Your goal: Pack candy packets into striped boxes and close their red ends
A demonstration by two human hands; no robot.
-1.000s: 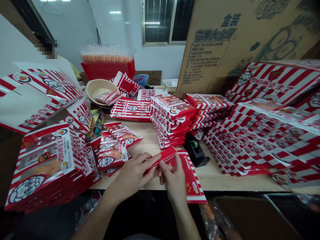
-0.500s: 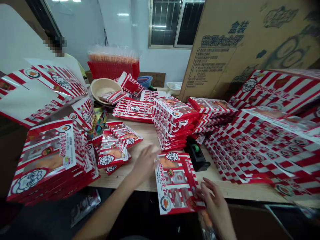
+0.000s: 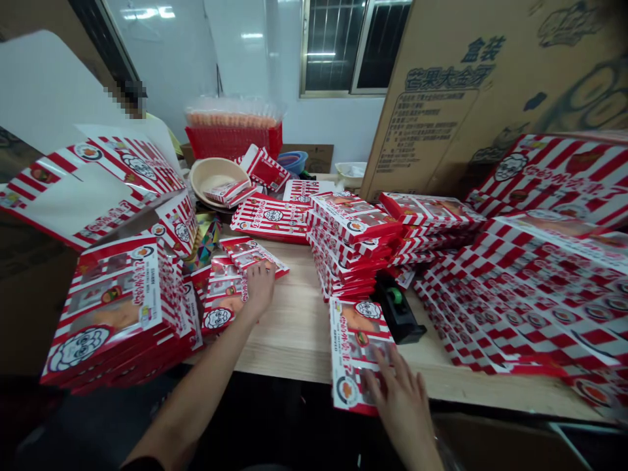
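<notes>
My right hand (image 3: pixel 400 399) lies flat, fingers spread, on a red-and-white striped window box (image 3: pixel 356 350) that rests face up at the front edge of the wooden table (image 3: pixel 294 327). My left hand (image 3: pixel 258 288) reaches left and rests with curled fingers on a small striped packet (image 3: pixel 226 294) in a loose pile of similar packets; whether it grips one is unclear. A black tape dispenser (image 3: pixel 396 315) sits just right of the box.
A stack of filled striped boxes (image 3: pixel 350 245) stands mid-table, and fanned flat boxes (image 3: pixel 515 288) cover the right side. More boxes (image 3: pixel 112 314) pile at the left. A beige bowl (image 3: pixel 216 176), a red basket (image 3: pixel 233 134) and a big cardboard carton (image 3: pixel 490 85) stand behind.
The red flat carton both hands were folding now lies face up as a closed box under my right hand. My left hand has let go and moved left onto the small packets.
</notes>
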